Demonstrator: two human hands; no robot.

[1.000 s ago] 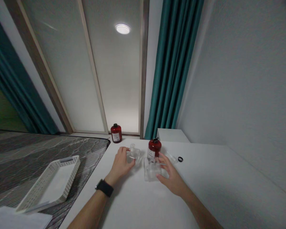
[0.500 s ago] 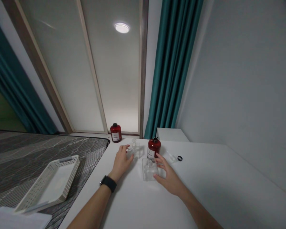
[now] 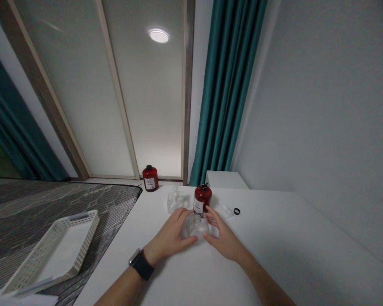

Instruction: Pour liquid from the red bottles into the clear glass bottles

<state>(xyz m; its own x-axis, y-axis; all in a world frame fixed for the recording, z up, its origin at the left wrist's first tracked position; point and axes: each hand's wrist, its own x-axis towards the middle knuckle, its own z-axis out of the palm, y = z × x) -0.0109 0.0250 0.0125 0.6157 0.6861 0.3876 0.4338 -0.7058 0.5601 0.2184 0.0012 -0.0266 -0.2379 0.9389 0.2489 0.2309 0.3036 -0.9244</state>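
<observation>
White tabletop; hands curved round transparent container, glossy red bottle behind.

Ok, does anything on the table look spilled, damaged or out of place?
Maybe the black ring: it lies loose on the white table, right of the nearer red bottle, fitted to nothing. No spill shows; the clear container between left hand and right hand is too indistinct to check for damage.
</observation>
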